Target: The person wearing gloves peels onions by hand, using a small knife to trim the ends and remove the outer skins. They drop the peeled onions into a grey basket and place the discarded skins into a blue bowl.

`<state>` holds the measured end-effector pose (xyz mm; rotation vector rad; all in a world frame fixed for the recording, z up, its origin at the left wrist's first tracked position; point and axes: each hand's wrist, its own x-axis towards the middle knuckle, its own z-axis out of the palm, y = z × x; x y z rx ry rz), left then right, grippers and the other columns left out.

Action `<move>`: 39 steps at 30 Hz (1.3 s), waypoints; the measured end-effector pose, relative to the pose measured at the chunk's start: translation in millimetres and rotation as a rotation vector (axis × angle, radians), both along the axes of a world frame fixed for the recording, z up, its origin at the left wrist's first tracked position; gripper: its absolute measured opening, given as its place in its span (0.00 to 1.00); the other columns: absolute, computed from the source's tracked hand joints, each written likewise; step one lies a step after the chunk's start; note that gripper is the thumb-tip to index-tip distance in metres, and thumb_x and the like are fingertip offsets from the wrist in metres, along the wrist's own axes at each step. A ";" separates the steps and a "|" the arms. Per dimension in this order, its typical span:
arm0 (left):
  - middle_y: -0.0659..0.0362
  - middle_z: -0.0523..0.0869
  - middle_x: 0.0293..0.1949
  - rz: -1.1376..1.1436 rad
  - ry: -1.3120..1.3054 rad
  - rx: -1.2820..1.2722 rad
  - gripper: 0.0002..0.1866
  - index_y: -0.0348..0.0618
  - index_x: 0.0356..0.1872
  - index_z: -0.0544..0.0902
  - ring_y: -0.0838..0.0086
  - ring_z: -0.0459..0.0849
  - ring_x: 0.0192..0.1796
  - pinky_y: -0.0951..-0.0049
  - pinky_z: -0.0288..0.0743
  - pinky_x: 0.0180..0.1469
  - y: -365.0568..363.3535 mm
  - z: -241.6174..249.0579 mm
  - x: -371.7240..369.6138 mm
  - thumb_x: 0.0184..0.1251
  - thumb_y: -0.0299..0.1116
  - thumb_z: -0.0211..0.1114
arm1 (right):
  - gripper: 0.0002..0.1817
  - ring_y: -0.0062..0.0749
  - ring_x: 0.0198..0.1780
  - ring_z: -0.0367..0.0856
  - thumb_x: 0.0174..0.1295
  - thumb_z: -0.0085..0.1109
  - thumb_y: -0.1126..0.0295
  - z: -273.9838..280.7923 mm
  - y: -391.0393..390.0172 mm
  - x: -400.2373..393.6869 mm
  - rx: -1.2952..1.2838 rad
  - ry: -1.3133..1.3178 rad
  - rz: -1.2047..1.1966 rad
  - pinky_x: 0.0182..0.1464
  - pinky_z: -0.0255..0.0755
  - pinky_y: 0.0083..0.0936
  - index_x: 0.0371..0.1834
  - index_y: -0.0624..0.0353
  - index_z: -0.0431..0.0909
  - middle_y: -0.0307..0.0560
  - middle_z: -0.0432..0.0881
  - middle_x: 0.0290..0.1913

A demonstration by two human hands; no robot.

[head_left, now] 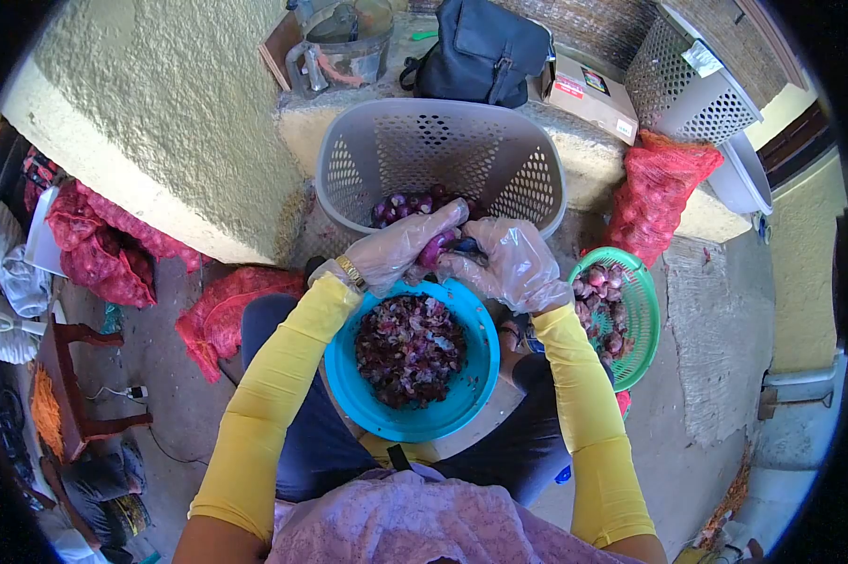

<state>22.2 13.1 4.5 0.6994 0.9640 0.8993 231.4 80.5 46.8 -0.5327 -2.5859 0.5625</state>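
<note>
Both my hands wear clear plastic gloves and meet above the near rim of a blue basin [490, 376], which holds dark red onion skins [410, 348]. My left hand [405, 246] is closed around a purple-red onion [434, 248]. My right hand [513, 265] is curled beside the onion, its fingers bent round a small dark object [465, 244] whose kind is hidden by the glove. Just beyond stands a grey perforated basket [443, 117] with shiny purple onions [400, 207] at its bottom. To the right sits a green basket [642, 320] of unpeeled onions [600, 301].
Red mesh sacks of onions [663, 188] stand at the right, with more sacks [226, 310] at the left. A black bag [485, 52], a cardboard box [588, 99] and a clear jug [349, 56] rest on the ledge. A wooden stool [76, 385] stands lower left.
</note>
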 end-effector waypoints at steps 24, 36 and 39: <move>0.72 0.82 0.28 -0.096 0.097 -0.018 0.25 0.57 0.40 0.86 0.88 0.74 0.24 0.84 0.56 0.21 -5.2 19.6 -0.3 0.76 0.69 0.63 | 0.26 0.62 0.35 0.86 0.65 0.71 0.44 6.7 1.2 2.5 -0.018 -0.023 0.027 0.40 0.79 0.53 0.37 0.60 0.87 0.60 0.86 0.30; 0.66 0.86 0.31 0.007 0.064 -0.078 0.27 0.53 0.40 0.87 0.82 0.78 0.25 0.82 0.64 0.21 -5.4 14.5 -1.0 0.77 0.67 0.63 | 0.23 0.60 0.34 0.87 0.68 0.68 0.46 -5.8 -0.4 1.9 0.081 -0.019 0.037 0.39 0.79 0.53 0.39 0.57 0.89 0.59 0.86 0.30; 0.60 0.90 0.37 0.004 -0.099 -0.089 0.28 0.47 0.47 0.86 0.78 0.86 0.30 0.78 0.80 0.29 -0.2 2.9 -2.8 0.78 0.65 0.62 | 0.24 0.61 0.34 0.85 0.69 0.67 0.44 0.6 -1.9 1.7 0.069 -0.087 0.058 0.37 0.77 0.51 0.37 0.58 0.87 0.57 0.85 0.29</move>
